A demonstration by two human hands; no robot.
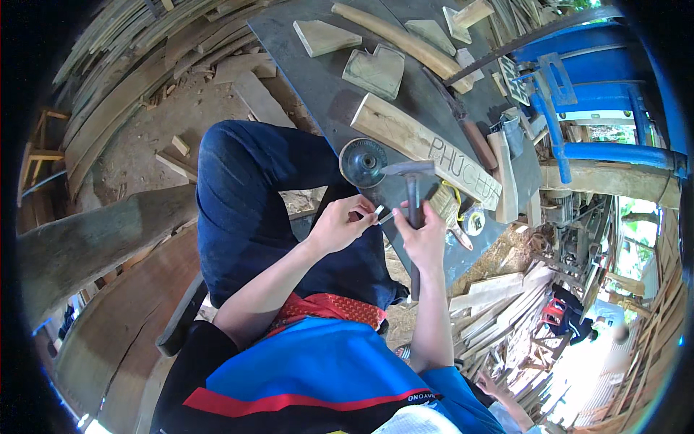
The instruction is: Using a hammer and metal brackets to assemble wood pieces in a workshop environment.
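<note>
Plank point(423, 145) beyond hammer point(413, 192) (free tabletop point(334, 107) left)

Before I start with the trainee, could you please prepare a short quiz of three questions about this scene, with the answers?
1. Which of the person's hands holds the hammer?
2. True or false: in the picture, the middle of the round dark disc is to the left of the hammer.
3. Choose the colour of the metal frame at the picture's right: (a) red, (b) blue, (c) yellow.

Key:
1. The right hand.
2. True.
3. (b) blue.
</note>
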